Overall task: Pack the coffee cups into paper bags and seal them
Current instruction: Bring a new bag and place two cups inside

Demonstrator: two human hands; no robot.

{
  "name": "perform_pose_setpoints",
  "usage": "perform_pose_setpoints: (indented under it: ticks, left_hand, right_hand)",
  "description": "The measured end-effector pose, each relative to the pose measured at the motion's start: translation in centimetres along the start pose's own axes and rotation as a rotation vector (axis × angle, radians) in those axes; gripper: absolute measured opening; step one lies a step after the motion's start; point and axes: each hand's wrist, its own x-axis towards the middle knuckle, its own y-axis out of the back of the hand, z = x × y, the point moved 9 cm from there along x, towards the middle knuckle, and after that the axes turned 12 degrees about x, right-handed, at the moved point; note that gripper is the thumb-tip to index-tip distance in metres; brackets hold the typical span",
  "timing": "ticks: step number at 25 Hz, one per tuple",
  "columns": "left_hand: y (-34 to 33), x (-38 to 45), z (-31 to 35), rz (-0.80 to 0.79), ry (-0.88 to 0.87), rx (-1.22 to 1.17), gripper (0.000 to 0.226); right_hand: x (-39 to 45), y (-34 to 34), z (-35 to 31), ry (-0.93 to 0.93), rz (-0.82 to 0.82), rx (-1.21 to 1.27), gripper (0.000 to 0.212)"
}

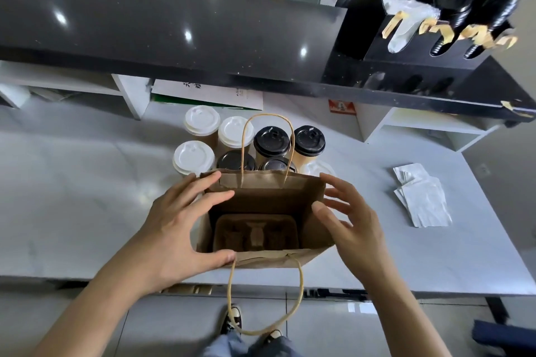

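1. The paper bag stands open at the table edge, a pulp cup tray seated inside; no cup is loaded yet.
2. Left hand is spread on the bag's left rim; right hand is open beside the right wall, nothing gripped.
3. The lidded coffee cups are clustered just behind the bag.
4. Risk: the bag could be tipped off the edge, or rear cups knocked, if pushed.
5. Dark characters on a white sheet and a red label are noted; neither is legible.
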Motion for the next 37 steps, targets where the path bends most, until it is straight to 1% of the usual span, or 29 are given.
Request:
perform_pose_setpoints:
  ticks: [2, 4, 5, 7, 9, 11, 13, 15, 18, 19, 24, 26, 29, 33, 35, 37]
  left_hand:
    - [0.2, 0.0, -0.3, 0.003, 0.017, 0.002, 0.089]
    - [0.2, 0.0, -0.2, -0.006, 0.028, 0.014, 0.09]
    - [0.2, -0.1, -0.2, -0.006, 0.033, 0.014, 0.09]
    - [0.2, -0.2, -0.1, -0.003, 0.052, 0.0, 0.091]
    - [0.3, -0.3, 0.0, -0.006, 0.07, -0.022, 0.091]
    - [0.3, -0.5, 0.1, -0.018, 0.092, -0.033, 0.092]
    - [0.4, -0.5, 0.1, -0.029, 0.11, -0.034, 0.093]
    - [0.4, -0.5, 0.4, -0.039, 0.12, -0.043, 0.092]
    - [0.3, -0.4, 0.8, -0.045, 0.13, -0.061, 0.091]
    - [0.3, -0.4, 0.9, -0.045, 0.132, -0.056, 0.091]
    - [0.4, 0.0, 1.2, -0.042, 0.131, -0.042, 0.092]
    - [0.4, 0.2, 1.2, -0.046, 0.133, -0.038, 0.094]
    - [0.1, 0.5, 1.3, -0.071, 0.142, -0.036, 0.098]
    - [0.1, 0.7, 1.3, -0.09, 0.153, -0.045, 0.105]
    - [0.0, 0.7, 1.2, -0.1, 0.16, -0.055, 0.107]
    - [-0.1, 0.7, 1.1, -0.105, 0.164, -0.053, 0.109]
  right_hand:
    - [1.6, 1.3, -0.2, 0.007, 0.09, -0.011, 0.041]
    - [3.8, 2.5, 1.0, -0.015, 0.132, -0.117, 0.046]
    - [5.0, 2.8, 1.9, -0.042, 0.108, -0.212, 0.052]
    - [7.0, 2.3, 4.2, -0.099, -0.03, -0.445, 0.068]
    - [8.2, 1.2, 6.0, -0.154, -0.156, -0.611, 0.087]
    - [9.0, 0.4, 6.9, -0.187, -0.201, -0.684, 0.096]
    - [9.7, 0.0, 7.3, -0.203, -0.207, -0.706, 0.098]
    - [9.9, 0.1, 7.7, -0.205, -0.194, -0.695, 0.094]
    - [10.1, 0.6, 8.1, -0.195, -0.16, -0.605, 0.08]
    - [10.2, 0.8, 8.1, -0.191, -0.146, -0.587, 0.079]
    - [9.8, 3.6, 6.5, -0.175, -0.019, -0.532, 0.093]
    - [9.7, 5.0, 4.8, -0.14, 0.036, -0.491, 0.094]
    - [9.3, 6.3, 0.8, -0.059, 0.103, -0.39, 0.087]
    - [8.0, 6.4, -5.6, 0.13, 0.101, -0.276, 0.077]
    - [7.2, 6.3, -8.1, 0.183, 0.092, -0.182, 0.072]
    - [6.5, 5.8, -10.1, 0.218, 0.042, -0.083, 0.072]
